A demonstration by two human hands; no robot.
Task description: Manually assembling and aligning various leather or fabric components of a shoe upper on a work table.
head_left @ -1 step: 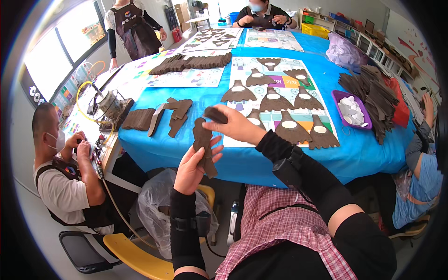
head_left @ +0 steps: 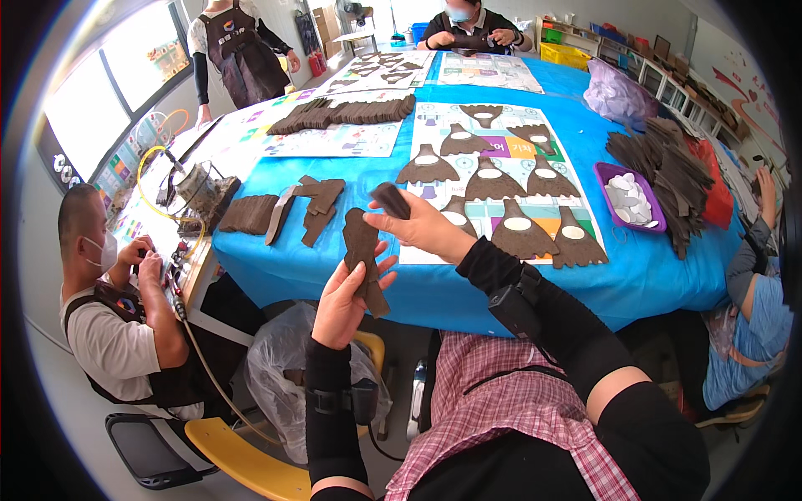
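Note:
Over the table's near edge, my left hand (head_left: 339, 302) holds a long brown felt-like piece (head_left: 361, 242) with a wavy outline, thumb in front and fingers behind. Its lower end hangs below the thumb. My right hand (head_left: 428, 227) grips a small dark brown block-like bundle (head_left: 389, 201), perhaps stacked strips; its exact kind is unclear. My right fingertips are close to the upper part of the felt piece, and I cannot tell whether they touch it. Beyond my right hand, several brown fan-shaped pieces with white ovals (head_left: 494, 179) lie on a printed sheet (head_left: 426, 125).
A blue cloth (head_left: 384, 175) covers the table. Brown stacks (head_left: 248, 214) and loose strips (head_left: 318, 209) lie left. A purple tray (head_left: 658, 219) of white pieces stands right beside a dark strip pile (head_left: 664, 171). Co-workers (head_left: 125, 309) are around the table; a plastic bag (head_left: 284, 359) sits below.
The dark bundle in my right hand has tipped and shifted slightly to the right, with the fingers moving a little. My left hand and its felt piece stay nearly in place.

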